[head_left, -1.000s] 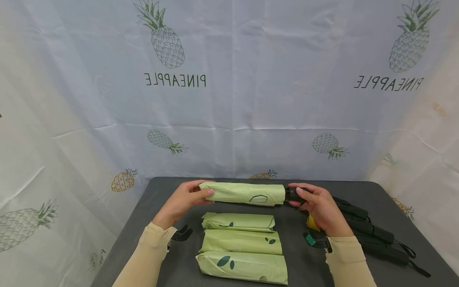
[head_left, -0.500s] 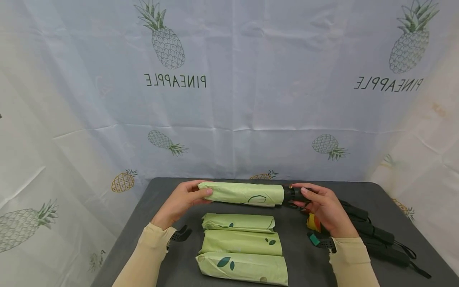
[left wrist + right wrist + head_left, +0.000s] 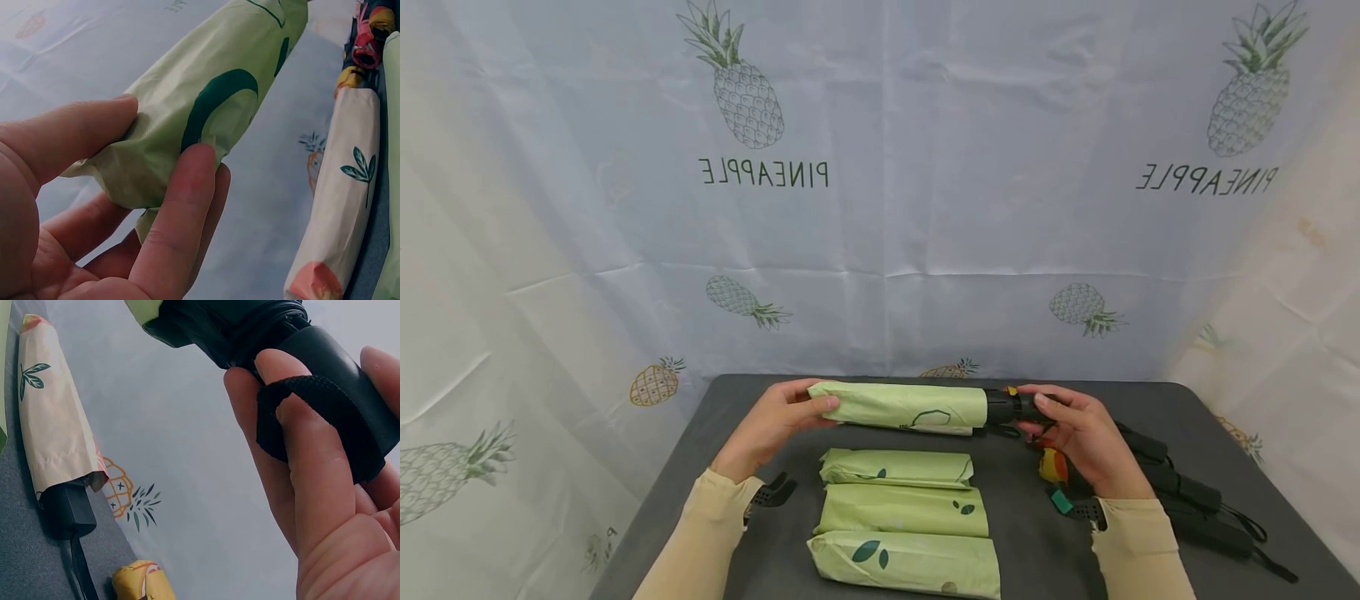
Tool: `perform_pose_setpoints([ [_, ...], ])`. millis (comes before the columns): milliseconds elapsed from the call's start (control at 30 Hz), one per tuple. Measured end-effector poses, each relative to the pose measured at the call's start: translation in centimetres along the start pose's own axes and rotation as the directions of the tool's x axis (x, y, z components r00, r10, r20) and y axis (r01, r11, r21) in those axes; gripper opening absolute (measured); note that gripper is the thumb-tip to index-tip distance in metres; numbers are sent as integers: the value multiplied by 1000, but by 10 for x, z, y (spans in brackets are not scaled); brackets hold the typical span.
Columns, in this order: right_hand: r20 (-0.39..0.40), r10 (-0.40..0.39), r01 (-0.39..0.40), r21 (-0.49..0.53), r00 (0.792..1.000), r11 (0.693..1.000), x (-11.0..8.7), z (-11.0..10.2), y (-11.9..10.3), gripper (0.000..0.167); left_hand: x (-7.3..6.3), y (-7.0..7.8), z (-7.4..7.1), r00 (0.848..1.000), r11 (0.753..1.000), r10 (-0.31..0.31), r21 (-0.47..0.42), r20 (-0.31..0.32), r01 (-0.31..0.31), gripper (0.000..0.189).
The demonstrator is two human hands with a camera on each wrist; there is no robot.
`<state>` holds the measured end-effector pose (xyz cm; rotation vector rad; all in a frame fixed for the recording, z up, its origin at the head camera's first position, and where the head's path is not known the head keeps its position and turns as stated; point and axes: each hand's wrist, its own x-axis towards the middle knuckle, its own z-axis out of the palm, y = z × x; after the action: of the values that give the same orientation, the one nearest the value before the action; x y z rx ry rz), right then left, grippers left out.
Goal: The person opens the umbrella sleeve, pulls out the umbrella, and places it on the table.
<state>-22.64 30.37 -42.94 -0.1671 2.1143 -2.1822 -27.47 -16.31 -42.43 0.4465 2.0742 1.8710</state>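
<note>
A light green umbrella sleeve (image 3: 895, 404) is held level near the table's back edge. My left hand (image 3: 778, 425) pinches its closed end between thumb and fingers, and the cloth (image 3: 162, 119) bunches there in the left wrist view. Out of the other end protrudes a black folded umbrella (image 3: 1000, 406). Its handle (image 3: 350, 375) is gripped by my right hand (image 3: 1086, 437), with a black strap loop (image 3: 322, 390) lying across the fingers. The rest of that umbrella is hidden inside the sleeve.
Three light green sleeves (image 3: 902, 508) lie in a row on the dark table (image 3: 1026, 525). Several black folded umbrellas (image 3: 1195, 492) lie at the right. Both wrist views show a cream sleeved umbrella (image 3: 53, 419). A yellow bundle (image 3: 1052, 465) lies by my right wrist.
My right hand has moved slightly right with the handle, so more of the black umbrella shows outside the sleeve. My left hand and the sleeve have shifted slightly left.
</note>
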Motion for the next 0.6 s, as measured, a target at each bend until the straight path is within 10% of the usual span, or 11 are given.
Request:
perform_pose_setpoints([
  [600,6,1,-1,10,1000,1000,-4,-10,-1,31,-1,-1,-5,1000,1000,2,5,6,-2,48],
])
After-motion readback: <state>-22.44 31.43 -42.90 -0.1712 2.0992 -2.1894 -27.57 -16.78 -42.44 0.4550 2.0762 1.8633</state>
